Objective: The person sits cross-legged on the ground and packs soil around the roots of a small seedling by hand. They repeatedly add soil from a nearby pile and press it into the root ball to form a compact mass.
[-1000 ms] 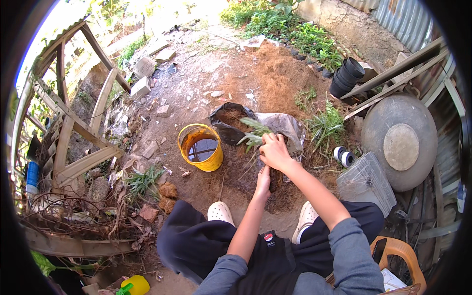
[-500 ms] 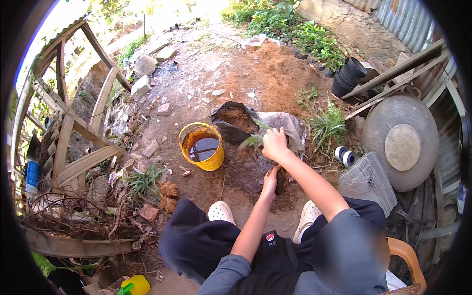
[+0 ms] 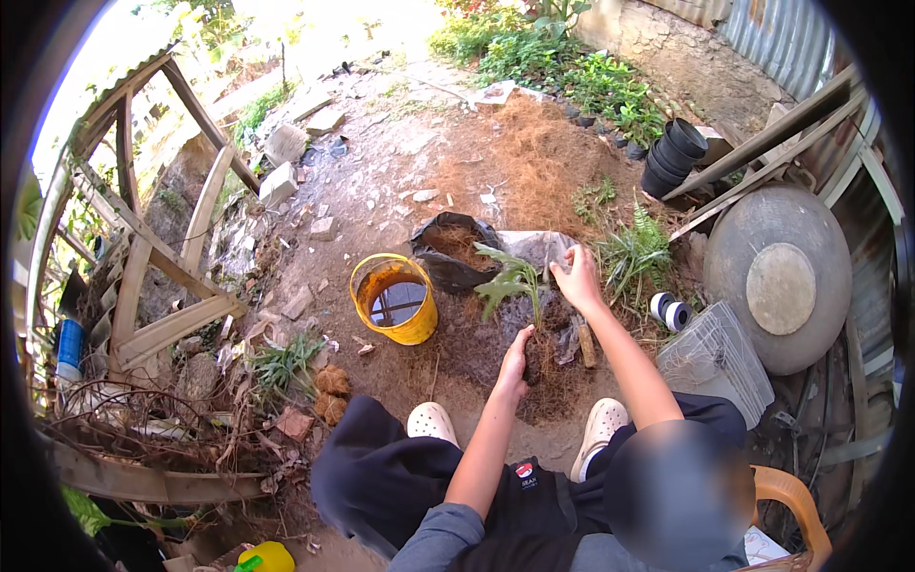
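Observation:
A green plant with lobed leaves (image 3: 515, 280) stands upright before me. My left hand (image 3: 513, 364) is at the base of its stem, fingers pointing upward and seemingly closed around it; the grip is partly hidden. Brown fibrous roots or coir (image 3: 548, 367) hang beside that hand. To the right of the leaves, my right hand (image 3: 578, 278) is raised with loosely bent fingers apart, holding nothing that I can see. Just beyond the plant lies an open black bag (image 3: 448, 267) of brown fibre. A yellow bucket (image 3: 413, 329) of dark liquid stands to its left.
A short wooden stick (image 3: 585, 345) lies by my right forearm. Further right are white rolls (image 3: 670, 312), a wire rack (image 3: 720, 362) and a large round grey disc (image 3: 777, 276). Stacked black pots (image 3: 675, 157) stand behind. Coir clumps (image 3: 332, 393) and a wooden frame (image 3: 162, 248) are leftward.
My right hand has let go of the plant's leaves and moved right. The leaves now stand up and spread out. My left hand has shifted slightly left and stays low by the stem.

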Demonstrator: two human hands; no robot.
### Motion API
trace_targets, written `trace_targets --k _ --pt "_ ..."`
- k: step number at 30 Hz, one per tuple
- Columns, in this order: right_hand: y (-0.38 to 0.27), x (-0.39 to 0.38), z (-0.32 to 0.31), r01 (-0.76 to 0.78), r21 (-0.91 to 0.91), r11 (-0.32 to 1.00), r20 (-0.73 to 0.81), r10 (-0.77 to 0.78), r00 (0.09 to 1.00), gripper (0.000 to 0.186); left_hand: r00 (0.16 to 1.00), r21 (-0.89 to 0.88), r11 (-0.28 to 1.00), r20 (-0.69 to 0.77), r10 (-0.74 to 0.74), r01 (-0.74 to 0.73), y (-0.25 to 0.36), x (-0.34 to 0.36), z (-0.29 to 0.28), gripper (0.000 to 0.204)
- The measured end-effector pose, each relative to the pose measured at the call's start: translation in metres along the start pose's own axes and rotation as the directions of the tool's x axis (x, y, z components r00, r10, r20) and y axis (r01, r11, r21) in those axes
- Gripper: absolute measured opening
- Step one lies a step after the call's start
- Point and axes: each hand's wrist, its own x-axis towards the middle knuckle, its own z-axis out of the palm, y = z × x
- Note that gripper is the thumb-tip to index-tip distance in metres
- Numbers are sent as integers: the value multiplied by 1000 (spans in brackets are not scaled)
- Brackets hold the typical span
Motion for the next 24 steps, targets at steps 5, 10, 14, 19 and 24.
trace_targets --k 5,10,14,19,24 --pt "-42 -36 -24 487 53 872 354 -472 807 24 996 2 997 42 81 -81 5 11 -1 38" --pt "-57 -54 -36 630 -64 774 534 -507 677 34 988 -36 987 12 155 -155 6 12 -2 42" --pt "-58 -69 -39 572 123 811 416 -565 713 26 987 -131 978 5 163 -161 14 15 -8 45" --pt "-64 -79 -39 478 170 862 423 -502 754 29 989 -201 970 35 144 -134 17 18 -12 42" --pt "-65 -89 -40 157 499 852 92 -233 968 33 979 -267 951 83 184 -157 19 18 -12 38"
